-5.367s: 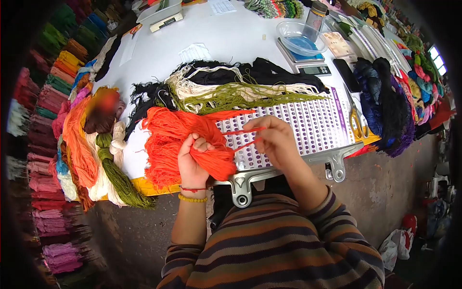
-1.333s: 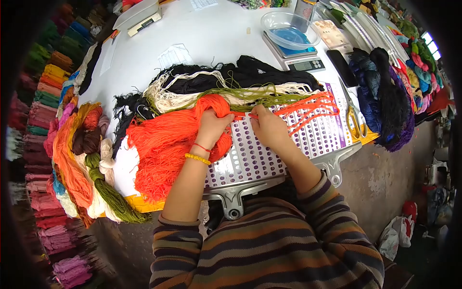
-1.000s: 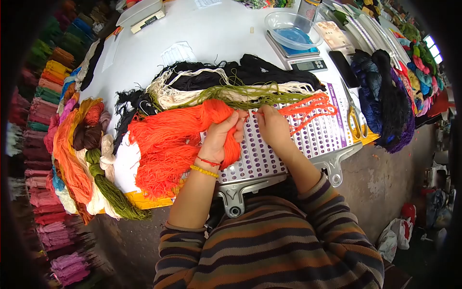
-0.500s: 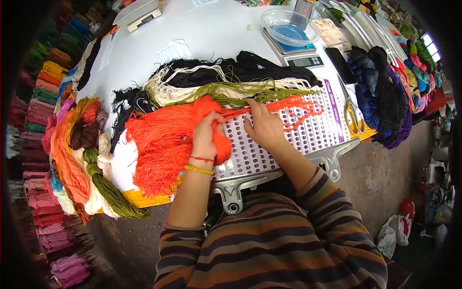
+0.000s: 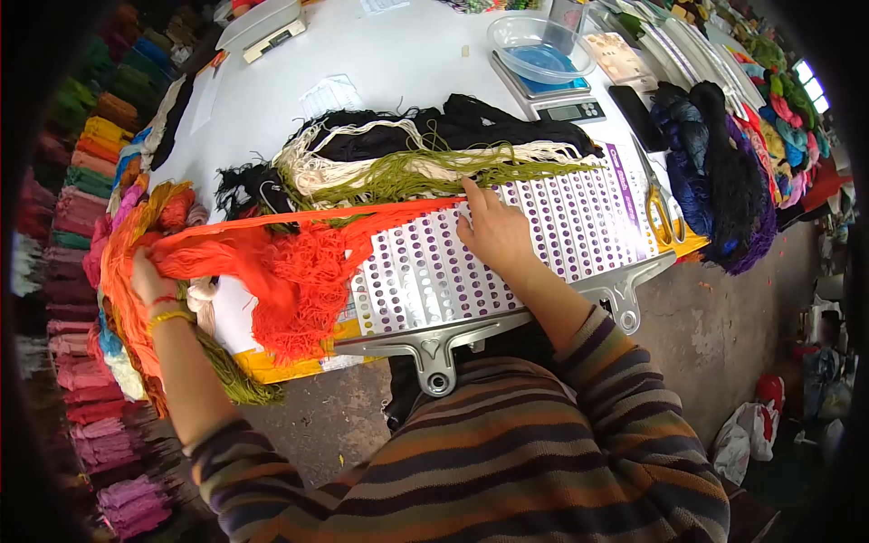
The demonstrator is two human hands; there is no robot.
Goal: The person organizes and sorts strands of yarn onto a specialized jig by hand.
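At the table's left edge, my left hand [image 5: 145, 276] is closed around a bundle of bright orange-red yarn [image 5: 308, 281]. The yarn stretches taut toward the right, while its loose, frayed mass hangs over the front left of the table. My right hand [image 5: 496, 233] grips the other end of the strands, above a white card with rows of purple dots [image 5: 425, 271]. Behind the hands lie olive green yarn [image 5: 398, 181], cream yarn [image 5: 317, 167] and black yarn [image 5: 489, 127]. Some fingers of my left hand are hidden by yarn.
A metal clamp bar [image 5: 434, 348] runs along the table's front edge. Gold-handled scissors [image 5: 663, 213] lie at the right, near dark blue and black skeins [image 5: 715, 181]. A digital scale [image 5: 568, 110] carries a clear plastic bowl [image 5: 534, 50]. Coloured skeins [image 5: 136, 317] hang at the left.
My left hand has moved far left with the orange-red yarn, drawing it out straight and uncovering more of the dotted card. My right hand has stayed nearly in place.
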